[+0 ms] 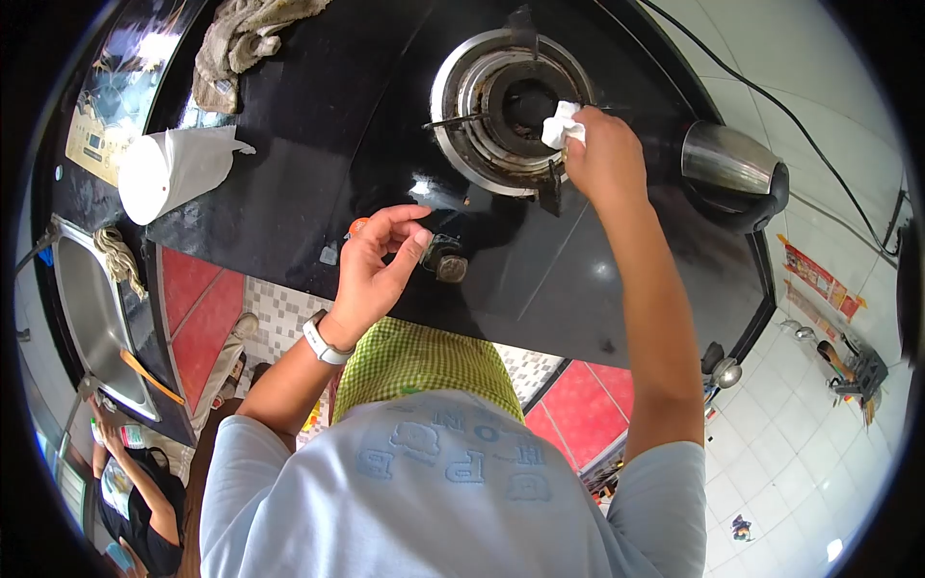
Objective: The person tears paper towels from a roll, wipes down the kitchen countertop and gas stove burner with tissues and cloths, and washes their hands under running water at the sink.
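My right hand (609, 159) grips a crumpled white paper towel (562, 126) at the right rim of the gas burner (451, 106). The burner has a steel ring with brown stains and dark pan supports, set in a glossy black cooktop (318, 154). Near the front edge, my left hand (371, 268) hovers with loosely bent fingers, thumb and index apart, and nothing visible in it. Close to those fingertips is a stove knob (450, 267). A small orange object (358, 226) shows partly behind the left hand.
A paper towel roll (198, 171) lies on the left, below a crumpled cloth (236, 48). At right stands a metal kettle (729, 159) beside the tiled wall. A sink (85, 299) with a rag (118, 258) is far left. Another person (145, 491) holds a bottle there.
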Tool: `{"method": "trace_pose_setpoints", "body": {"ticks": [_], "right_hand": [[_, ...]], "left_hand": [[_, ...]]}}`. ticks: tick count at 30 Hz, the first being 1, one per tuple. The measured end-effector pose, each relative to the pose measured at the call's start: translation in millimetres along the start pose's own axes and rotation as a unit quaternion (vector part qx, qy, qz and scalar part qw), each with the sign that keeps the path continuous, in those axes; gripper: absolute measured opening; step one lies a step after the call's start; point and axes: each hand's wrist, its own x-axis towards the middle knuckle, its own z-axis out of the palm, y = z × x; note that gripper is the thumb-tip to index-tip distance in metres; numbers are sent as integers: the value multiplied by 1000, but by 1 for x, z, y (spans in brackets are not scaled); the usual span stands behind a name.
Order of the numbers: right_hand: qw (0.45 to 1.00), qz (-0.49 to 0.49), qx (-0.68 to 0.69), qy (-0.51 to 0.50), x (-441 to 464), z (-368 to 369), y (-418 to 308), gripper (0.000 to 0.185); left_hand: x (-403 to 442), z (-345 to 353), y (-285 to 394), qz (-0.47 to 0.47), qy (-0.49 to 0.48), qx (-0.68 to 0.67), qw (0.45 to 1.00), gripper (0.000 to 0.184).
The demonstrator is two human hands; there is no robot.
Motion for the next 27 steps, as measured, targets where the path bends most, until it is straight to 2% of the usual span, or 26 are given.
{"method": "trace_pose_setpoints", "body": {"ticks": [1, 5, 7, 11, 13, 17, 19, 20, 22, 24, 25, 26, 27], "right_hand": [[998, -43, -1, 50, 4, 5, -1, 18], [997, -62, -36, 11, 11, 3, -4, 15], [997, -17, -8, -73, 12, -2, -12, 16], [996, 19, 28, -77, 7, 2, -25, 21], [991, 42, 57, -116, 12, 2, -26, 23], [988, 48, 70, -127, 17, 3, -30, 22], [983, 10, 153, -103, 19, 9, -30, 19], [972, 25, 218, -81, 21, 13, -38, 18], [978, 3, 210, 4, 24, 21, -50, 17], [985, -40, 165, 16, 21, 17, -51, 18], [993, -4, 108, -44, 20, 13, -51, 18], [993, -3, 111, -38, 22, 6, -50, 18], [995, 7, 39, -92, 22, 0, -49, 19]], "left_hand": [[1, -1, 0, -1, 1, -2, 1000, 24], [0, -1, -2, -1, 5, -7, 1000, 23], [0, -2, -4, 5, 8, -17, 1000, 23], [0, -4, -6, 20, -5, -24, 1000, 24], [2, -6, -5, 27, -6, -26, 999, 23], [3, -11, -4, 25, -19, -12, 999, 23], [3, -12, -4, 29, -18, -10, 999, 23], [2, -12, -6, 24, -15, -9, 1000, 22], [3, -11, -7, 17, -11, -1, 1000, 22], [-2, -7, -6, 27, 4, -9, 1000, 22], [-5, -5, -2, 24, -4, -4, 1000, 22], [-5, -4, 0, 28, -6, 1, 1000, 22], [-7, -3, 0, 20, -12, 5, 1000, 22]]}}
